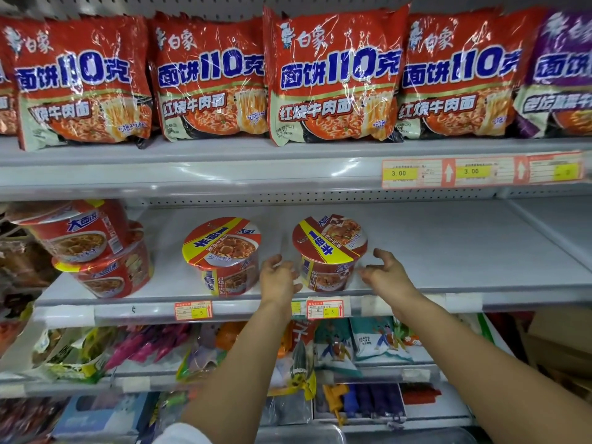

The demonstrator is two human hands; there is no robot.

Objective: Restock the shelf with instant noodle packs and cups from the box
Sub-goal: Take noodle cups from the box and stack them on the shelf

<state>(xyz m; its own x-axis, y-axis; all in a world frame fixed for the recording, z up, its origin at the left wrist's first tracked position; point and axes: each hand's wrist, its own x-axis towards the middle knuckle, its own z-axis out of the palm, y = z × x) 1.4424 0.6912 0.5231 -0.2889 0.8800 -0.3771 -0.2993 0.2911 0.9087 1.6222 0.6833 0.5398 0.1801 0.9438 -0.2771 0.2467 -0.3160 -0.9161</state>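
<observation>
Far left on the middle shelf (448,251): two stacked cups (93,251). Right of them, a lone cup (224,254). Your left hand (278,277) sits between that one and the right cup (330,251), fingers loosely spread, just beside its wall. Your right hand (387,274) flanks the cup's other side, fingers apart, gripping nothing. Red noodle packs (333,78) line the shelf above.

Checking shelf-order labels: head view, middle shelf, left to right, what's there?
Stacked pair of red noodle cups → lone noodle cup → left hand → noodle cup between the hands → right hand → bare shelf.
</observation>
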